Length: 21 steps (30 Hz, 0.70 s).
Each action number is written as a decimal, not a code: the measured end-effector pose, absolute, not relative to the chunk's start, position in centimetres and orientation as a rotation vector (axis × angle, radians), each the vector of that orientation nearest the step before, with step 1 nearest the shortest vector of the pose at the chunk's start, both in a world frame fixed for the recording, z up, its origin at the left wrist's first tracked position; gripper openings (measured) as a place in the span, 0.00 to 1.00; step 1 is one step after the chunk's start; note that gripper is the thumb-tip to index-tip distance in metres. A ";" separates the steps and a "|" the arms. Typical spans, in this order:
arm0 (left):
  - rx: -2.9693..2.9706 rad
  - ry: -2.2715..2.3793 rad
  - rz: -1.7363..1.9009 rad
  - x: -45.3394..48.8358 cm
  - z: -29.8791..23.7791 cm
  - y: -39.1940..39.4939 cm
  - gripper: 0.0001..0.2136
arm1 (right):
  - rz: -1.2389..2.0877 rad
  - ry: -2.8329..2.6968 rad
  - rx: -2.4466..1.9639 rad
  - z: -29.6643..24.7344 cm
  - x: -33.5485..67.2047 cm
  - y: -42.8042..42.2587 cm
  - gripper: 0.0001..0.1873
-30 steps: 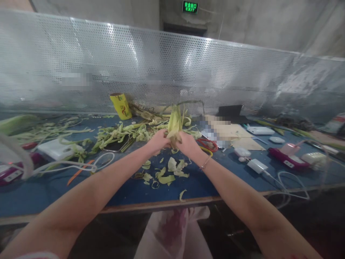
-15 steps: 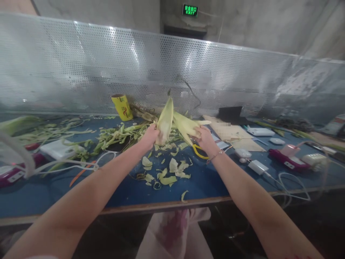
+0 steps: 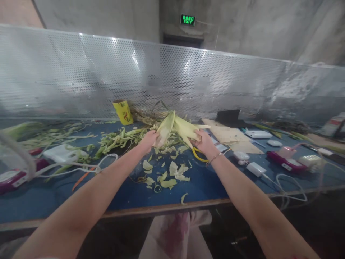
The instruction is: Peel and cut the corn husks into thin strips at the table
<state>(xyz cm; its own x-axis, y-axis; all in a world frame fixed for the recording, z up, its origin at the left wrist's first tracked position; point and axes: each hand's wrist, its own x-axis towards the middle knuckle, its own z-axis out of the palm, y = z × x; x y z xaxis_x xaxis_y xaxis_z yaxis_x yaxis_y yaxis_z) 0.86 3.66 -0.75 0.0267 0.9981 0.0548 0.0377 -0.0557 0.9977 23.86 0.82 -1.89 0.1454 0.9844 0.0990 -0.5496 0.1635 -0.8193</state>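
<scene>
My left hand (image 3: pixel 148 140) is closed on the lower end of a pale green corn husk leaf (image 3: pixel 165 130), its tip slanting up and to the right. In my right hand (image 3: pixel 204 144) is a corn ear in its husk (image 3: pixel 185 126), gripped at its right end, with a pale stub sticking out beyond my fingers. The leaf and the ear meet at the top; whether they are still joined there I cannot tell. Torn husk scraps (image 3: pixel 168 181) lie on the blue table (image 3: pixel 199 189) beneath. A yellow loop (image 3: pixel 198 155) sits just under my right hand.
Heaped green peelings (image 3: pixel 113 141) lie left of my hands, near a yellow cardboard tube (image 3: pixel 123 112). Cardboard pieces (image 3: pixel 229 135), a white charger (image 3: pixel 255 169) and a purple power strip (image 3: pixel 285 161) are at right. A perforated metal screen (image 3: pixel 178 79) borders the back.
The husk leaf in my left hand has tipped down and to the right, its upper end now lower. My left hand has shifted slightly left. The view has tilted up a little.
</scene>
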 end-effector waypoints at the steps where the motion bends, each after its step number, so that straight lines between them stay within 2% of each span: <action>1: 1.279 1.194 1.192 0.9 -0.7 3.5 0.08 | 1.261 -0.753 -0.726 -1.9 23.9 0.8 0.08; 8: 1.317 1.306 1.249 0.7 -0.7 3.8 0.07 | 1.301 -0.722 -0.706 -1.7 24.1 0.8 0.06; 21: 1.291 1.399 1.348 -0.7 -1.3 5.5 0.04 | 1.368 -0.852 -0.644 -1.9 23.7 0.3 0.08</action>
